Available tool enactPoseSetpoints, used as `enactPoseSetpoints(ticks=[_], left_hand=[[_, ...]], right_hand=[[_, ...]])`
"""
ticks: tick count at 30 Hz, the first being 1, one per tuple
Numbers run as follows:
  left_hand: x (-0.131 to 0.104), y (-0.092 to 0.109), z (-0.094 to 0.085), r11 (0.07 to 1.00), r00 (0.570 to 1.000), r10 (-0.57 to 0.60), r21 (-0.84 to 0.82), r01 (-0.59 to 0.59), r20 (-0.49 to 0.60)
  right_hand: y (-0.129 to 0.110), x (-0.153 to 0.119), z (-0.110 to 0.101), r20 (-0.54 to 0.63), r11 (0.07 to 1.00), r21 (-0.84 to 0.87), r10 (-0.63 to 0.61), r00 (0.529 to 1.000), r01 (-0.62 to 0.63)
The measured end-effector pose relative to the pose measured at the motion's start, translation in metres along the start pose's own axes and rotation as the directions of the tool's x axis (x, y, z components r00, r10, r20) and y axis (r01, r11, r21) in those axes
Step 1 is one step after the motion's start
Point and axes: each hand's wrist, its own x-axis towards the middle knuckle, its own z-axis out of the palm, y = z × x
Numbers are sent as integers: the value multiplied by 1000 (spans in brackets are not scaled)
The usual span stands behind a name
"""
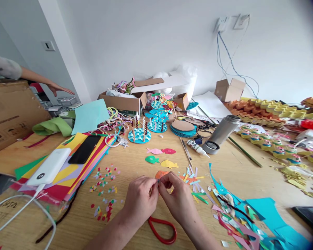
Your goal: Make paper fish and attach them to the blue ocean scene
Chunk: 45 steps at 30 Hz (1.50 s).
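Observation:
My left hand (143, 194) and my right hand (176, 191) meet above the table, fingertips pinched together. A tiny bluish bit shows between them, too small to name. Just behind the fingers lies an orange paper shape (161, 174), partly hidden. Beyond it rest a yellow paper fish (169, 164), a green paper fish (152, 159), a pink paper fish (154, 151) and a red paper fish (169, 151). Red-handled scissors (175, 233) lie below my wrists, their blades covered by my hands. Small paper confetti (104, 180) is spread left of my left hand; cut paper strips (194, 178) lie to the right.
At left, a white power bank (50, 166) and black phone (83, 149) sit on coloured paper sheets. A glue bottle (196, 147) and steel flask (224, 128) stand or lie right of centre. Blue paper scraps (266, 211) cover the right front. Another person's hand (57, 88) reaches in.

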Motion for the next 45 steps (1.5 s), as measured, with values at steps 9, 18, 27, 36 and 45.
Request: enactPoseSetpoints(ticks=[9,18,27,36,45], left_hand=[[5,3,-4,951,970,-214,-200,234,117],[6,2,-7,920,952,-261,-259,295,158],[4,-2,-4,966,973,-210,-136,222,97],[2,0,-2,995,992,-96,-23,98,80],[2,-2,-1,971,974,-182,-132,199,135]], right_hand=[[-4,4,-5,51,995,84,58,997,-62],[-5,5,-6,84,984,143,99,992,-110],[-2,4,-6,81,990,128,56,995,-66],[2,2,-4,50,1000,19,-20,999,19],[1,2,-5,88,999,48,-16,996,12]])
